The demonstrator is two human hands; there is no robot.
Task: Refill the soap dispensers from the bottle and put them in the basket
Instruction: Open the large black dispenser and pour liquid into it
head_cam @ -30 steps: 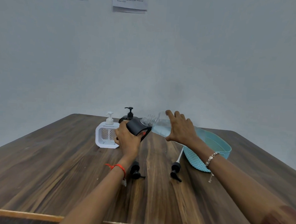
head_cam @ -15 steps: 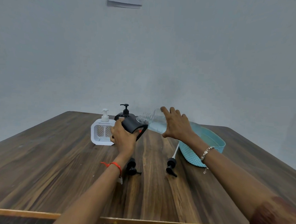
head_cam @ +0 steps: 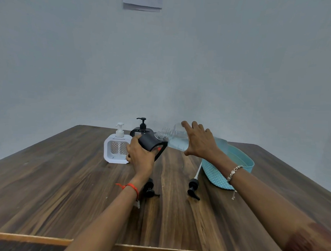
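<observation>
Woodgrain table (head_cam: 61, 187); left grip (head_cam: 141, 157) clasps black dispenser (head_cam: 150, 142), right grip (head_cam: 200, 140) clasps clear ribbed bottle (head_cam: 176, 141).

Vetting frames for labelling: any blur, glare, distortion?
Head view: wide-angle stretch at the edges of the brown wooden table; soft even light, faint shadows, no glare; the clear plastic bottle in the right hand looks slightly blurred; the black soap dispenser in the left hand reads clearly.

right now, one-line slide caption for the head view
Left hand tilts a black dispenser while the right hand tips the clear bottle toward it, beside a teal basket.
</observation>
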